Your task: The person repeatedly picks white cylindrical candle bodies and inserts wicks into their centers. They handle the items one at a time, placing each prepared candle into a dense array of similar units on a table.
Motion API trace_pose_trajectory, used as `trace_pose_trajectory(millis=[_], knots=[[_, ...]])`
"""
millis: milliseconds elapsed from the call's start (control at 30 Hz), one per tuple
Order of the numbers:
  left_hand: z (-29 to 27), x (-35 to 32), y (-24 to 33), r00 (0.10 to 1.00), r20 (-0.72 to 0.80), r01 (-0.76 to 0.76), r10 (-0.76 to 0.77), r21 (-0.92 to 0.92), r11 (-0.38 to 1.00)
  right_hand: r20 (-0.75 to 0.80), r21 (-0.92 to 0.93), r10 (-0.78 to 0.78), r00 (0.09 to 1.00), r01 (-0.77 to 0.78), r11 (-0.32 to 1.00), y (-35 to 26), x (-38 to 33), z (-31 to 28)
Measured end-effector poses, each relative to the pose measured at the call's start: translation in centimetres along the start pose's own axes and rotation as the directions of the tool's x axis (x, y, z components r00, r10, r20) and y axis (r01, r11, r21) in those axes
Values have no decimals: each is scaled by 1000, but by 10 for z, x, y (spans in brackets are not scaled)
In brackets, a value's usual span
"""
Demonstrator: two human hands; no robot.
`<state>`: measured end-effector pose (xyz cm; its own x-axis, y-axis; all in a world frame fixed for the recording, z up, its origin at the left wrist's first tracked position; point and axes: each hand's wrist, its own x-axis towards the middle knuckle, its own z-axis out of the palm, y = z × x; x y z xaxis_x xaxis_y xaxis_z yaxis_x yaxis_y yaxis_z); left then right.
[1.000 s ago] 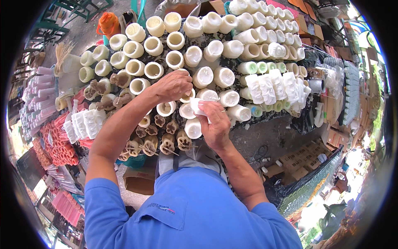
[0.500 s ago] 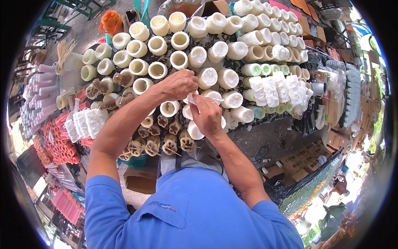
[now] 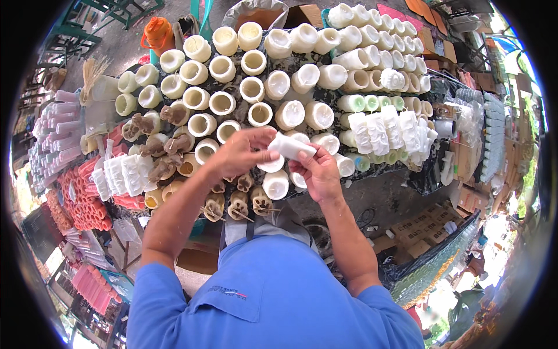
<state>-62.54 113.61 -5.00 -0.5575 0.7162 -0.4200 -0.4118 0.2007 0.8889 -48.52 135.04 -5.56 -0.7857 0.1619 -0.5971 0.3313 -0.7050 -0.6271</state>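
A short white wax candle point(image 3: 294, 148) is held sideways above the table, roughly level between my two hands. My right hand point(image 3: 321, 174) grips its right end between thumb and fingers. The thumb and fingertips of my left hand point(image 3: 244, 152) close on its left end. Directly below and around it stand cream cup-shaped moulds; some, like this filled mould point(image 3: 275, 184), hold white wax, while others, like this hollow mould point(image 3: 260, 114), are open cups. Brown moulds with flower-shaped openings point(image 3: 238, 205) line the near edge, thin sticks lying across several.
White ribbed candles point(image 3: 390, 129) lie in a row at right, with another white group point(image 3: 125, 173) at left. Pink candles point(image 3: 61, 123) and red-orange pieces point(image 3: 84, 198) are stacked farther left. An orange jug point(image 3: 158, 35) stands at the far left; cardboard boxes point(image 3: 427, 230) lie at lower right.
My hands were close together over the moulds, with a white piece barely showing between them. Now they are farther apart and the candle shows lengthwise. My left hand has come nearer.
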Motion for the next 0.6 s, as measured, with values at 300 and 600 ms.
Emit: trace_pose_trajectory(millis=[300, 600], knots=[[30, -54, -25, 982, -124, 138, -143, -45, 989, 120, -603, 124, 985, -27, 797, 11, -35, 9], [64, -57, -32, 980, -20, 197, -196, 54, 979, -19, -470, 104, 994, -100, 877, 18, -82, -10]])
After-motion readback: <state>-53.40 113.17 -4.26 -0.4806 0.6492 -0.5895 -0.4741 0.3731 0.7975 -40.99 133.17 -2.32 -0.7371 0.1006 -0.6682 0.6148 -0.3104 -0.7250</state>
